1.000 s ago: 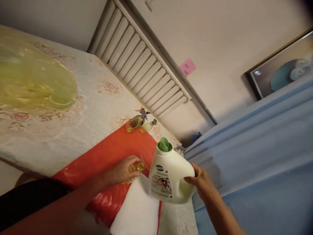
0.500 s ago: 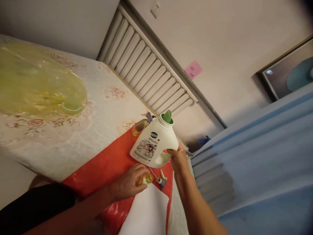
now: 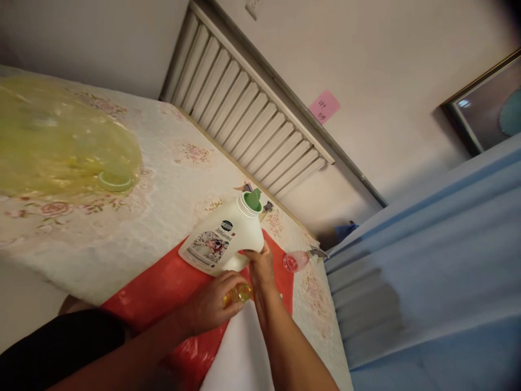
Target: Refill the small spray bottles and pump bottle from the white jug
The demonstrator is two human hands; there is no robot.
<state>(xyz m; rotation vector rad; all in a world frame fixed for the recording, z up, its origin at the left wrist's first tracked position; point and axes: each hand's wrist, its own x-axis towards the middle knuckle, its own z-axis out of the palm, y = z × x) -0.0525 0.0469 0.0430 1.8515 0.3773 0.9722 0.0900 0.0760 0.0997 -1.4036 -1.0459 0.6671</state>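
Note:
My right hand (image 3: 261, 269) grips the handle of a large white detergent jug (image 3: 222, 239), uncapped, with a green pouring spout in its neck. The jug is tilted, its mouth pointing up and to the right. Just below it, my left hand (image 3: 217, 301) is wrapped round a small clear bottle of yellow liquid (image 3: 237, 295), its open-looking neck facing right. Both are held over a red plastic sheet (image 3: 150, 282). A white sheet (image 3: 240, 353) lies under my wrists. My right forearm hides the spray head seen earlier on the red sheet.
A pink spray bottle (image 3: 296, 262) lies to the right, on the flowered tablecloth (image 3: 163, 212). At the left rests a big yellow plastic bag (image 3: 69, 146). Behind the table stands a white radiator (image 3: 240, 98); blue curtains (image 3: 407, 260) hang at the right.
My right hand has carried the jug leftward, uncovering the pink spray bottle and mostly covering the spray bottle behind it. My left hand has moved only slightly with its bottle.

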